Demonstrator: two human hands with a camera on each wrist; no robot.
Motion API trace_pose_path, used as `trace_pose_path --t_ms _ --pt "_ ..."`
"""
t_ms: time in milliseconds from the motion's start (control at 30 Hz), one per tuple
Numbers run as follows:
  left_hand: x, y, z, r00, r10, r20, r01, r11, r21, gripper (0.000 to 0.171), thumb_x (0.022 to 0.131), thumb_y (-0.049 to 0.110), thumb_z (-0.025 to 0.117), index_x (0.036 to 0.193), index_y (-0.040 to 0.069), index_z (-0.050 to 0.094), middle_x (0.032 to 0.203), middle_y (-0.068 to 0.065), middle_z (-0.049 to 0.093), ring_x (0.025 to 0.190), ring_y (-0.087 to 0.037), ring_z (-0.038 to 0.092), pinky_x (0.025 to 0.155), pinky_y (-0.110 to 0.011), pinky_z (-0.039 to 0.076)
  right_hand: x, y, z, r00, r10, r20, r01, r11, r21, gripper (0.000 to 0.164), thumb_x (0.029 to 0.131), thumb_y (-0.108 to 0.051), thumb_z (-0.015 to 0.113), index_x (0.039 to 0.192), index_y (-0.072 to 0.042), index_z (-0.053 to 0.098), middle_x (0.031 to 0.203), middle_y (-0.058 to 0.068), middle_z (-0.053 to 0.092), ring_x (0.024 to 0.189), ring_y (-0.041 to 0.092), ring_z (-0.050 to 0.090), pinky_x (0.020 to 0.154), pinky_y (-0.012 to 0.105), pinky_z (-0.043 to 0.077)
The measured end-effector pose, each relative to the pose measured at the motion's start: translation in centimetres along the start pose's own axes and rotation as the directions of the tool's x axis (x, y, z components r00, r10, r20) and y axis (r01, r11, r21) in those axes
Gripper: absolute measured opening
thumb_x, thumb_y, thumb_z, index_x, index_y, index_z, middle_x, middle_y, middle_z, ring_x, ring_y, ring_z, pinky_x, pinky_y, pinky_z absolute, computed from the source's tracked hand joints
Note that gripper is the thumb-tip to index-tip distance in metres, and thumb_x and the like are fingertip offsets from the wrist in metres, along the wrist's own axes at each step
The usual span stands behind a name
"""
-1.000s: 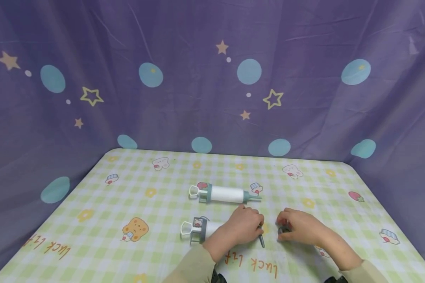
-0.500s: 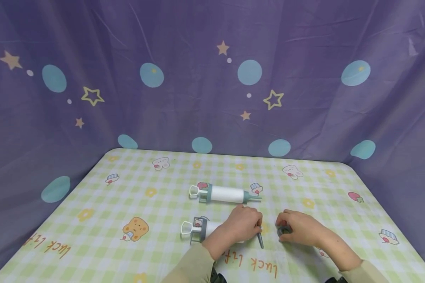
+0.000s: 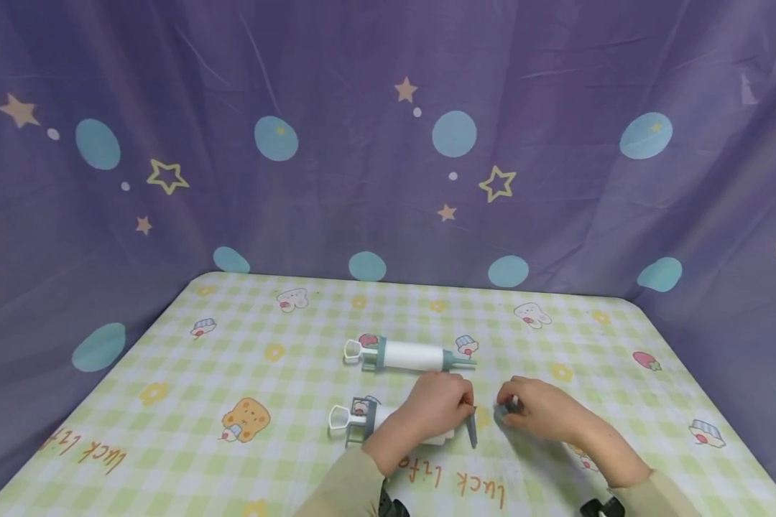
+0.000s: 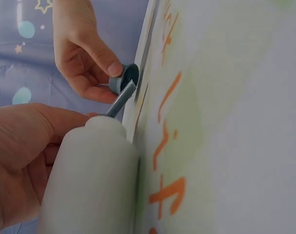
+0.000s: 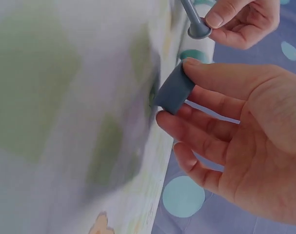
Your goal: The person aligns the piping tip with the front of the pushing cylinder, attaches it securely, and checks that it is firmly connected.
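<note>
My left hand [image 3: 435, 406] pinches a slim grey-blue nozzle [image 3: 472, 429] by its wide end, and the thin tube points toward the front of the table in the head view. In my right hand [image 3: 546, 409], thumb and fingers hold a short grey-blue ring-shaped cap [image 5: 175, 90] at its edges. A small gap separates cap and nozzle. Beneath my left hand and forearm lies a syringe-like press with a white barrel [image 4: 89, 175], a grey collar [image 3: 371, 422] and a white pull handle [image 3: 340, 418]. The forearm hides part of this barrel.
Behind my hands lies a second syringe-like press [image 3: 414, 355], white with a green collar and a green nozzle fitted. Both presses rest on a checked, printed tablecloth [image 3: 284, 373]. A purple patterned curtain [image 3: 375, 143] hangs behind the table.
My right hand has shifted slightly left with the cap, which has turned, and its shadow shows on the cloth. My left hand and the nozzle have moved a little left and away from me.
</note>
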State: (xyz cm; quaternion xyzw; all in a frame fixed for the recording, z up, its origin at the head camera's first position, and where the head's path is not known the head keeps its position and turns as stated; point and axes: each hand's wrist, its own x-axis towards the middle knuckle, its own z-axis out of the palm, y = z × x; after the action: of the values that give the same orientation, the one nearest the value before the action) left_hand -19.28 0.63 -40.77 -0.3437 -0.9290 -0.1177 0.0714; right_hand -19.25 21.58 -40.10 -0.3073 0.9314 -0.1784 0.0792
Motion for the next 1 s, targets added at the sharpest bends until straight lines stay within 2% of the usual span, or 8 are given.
trace_pose_path --t_ms 233,467,667,800,1000 --pt "-0.3 -0.8 -0.4 0.998 -0.051 -0.044 0.048 0.997 -0.062 0.008 0.083 0.027 0.065 0.075 0.025 0.065 0.068 0.016 0.058 0.061 0.000 0.049 0.062 -0.019 0.036 0.9 -0.5 0.2 1.000 0.005 -0.015 -0.004 0.998 0.069 0.019 0.084 -0.018 0.065 0.101 -0.012 0.061 0.096 -0.005 0.061 0.079 0.010 0.058 0.065 0.025 0.048" --pt "-0.5 -2.1 -1.8 0.988 -0.109 -0.105 0.099 0.991 -0.092 0.007 0.082 0.027 0.066 0.076 0.024 0.067 0.071 0.015 0.059 0.065 0.000 0.052 0.065 -0.022 0.040 2.3 -1.7 0.2 0.996 0.013 -0.090 -0.004 0.996 0.092 0.023 0.083 -0.015 0.066 0.105 -0.011 0.060 0.101 -0.003 0.061 0.081 0.011 0.059 0.069 0.027 0.049" --pt "-0.8 -3.3 -2.4 0.980 -0.138 -0.141 0.120 0.984 -0.129 0.006 0.082 0.026 0.067 0.076 0.023 0.067 0.073 0.012 0.060 0.067 -0.002 0.055 0.068 -0.024 0.043 3.3 -2.4 0.1 0.984 -0.032 -0.175 0.047 0.996 0.081 0.028 0.081 -0.014 0.067 0.107 -0.007 0.059 0.102 0.000 0.061 0.080 0.012 0.060 0.070 0.026 0.049" --pt "-1.0 -3.8 -2.7 0.970 -0.150 -0.191 0.126 0.983 -0.131 0.008 0.080 0.026 0.068 0.074 0.022 0.066 0.071 0.010 0.060 0.066 -0.004 0.055 0.066 -0.024 0.044 3.9 -2.8 -0.1 0.973 -0.077 -0.216 0.100 0.990 0.100 0.033 0.080 -0.012 0.067 0.111 -0.004 0.058 0.097 0.001 0.059 0.080 0.013 0.061 0.070 0.029 0.051" --pt "-1.1 -4.2 -3.4 0.955 -0.171 -0.243 0.136 0.979 -0.152 0.010 0.081 0.026 0.068 0.075 0.019 0.065 0.071 0.009 0.058 0.062 -0.005 0.052 0.064 -0.025 0.042 4.7 -3.1 -0.5 0.958 -0.098 -0.270 0.122 0.990 0.073 0.039 0.079 -0.012 0.069 0.115 0.000 0.059 0.096 0.001 0.057 0.082 0.015 0.060 0.072 0.030 0.051"
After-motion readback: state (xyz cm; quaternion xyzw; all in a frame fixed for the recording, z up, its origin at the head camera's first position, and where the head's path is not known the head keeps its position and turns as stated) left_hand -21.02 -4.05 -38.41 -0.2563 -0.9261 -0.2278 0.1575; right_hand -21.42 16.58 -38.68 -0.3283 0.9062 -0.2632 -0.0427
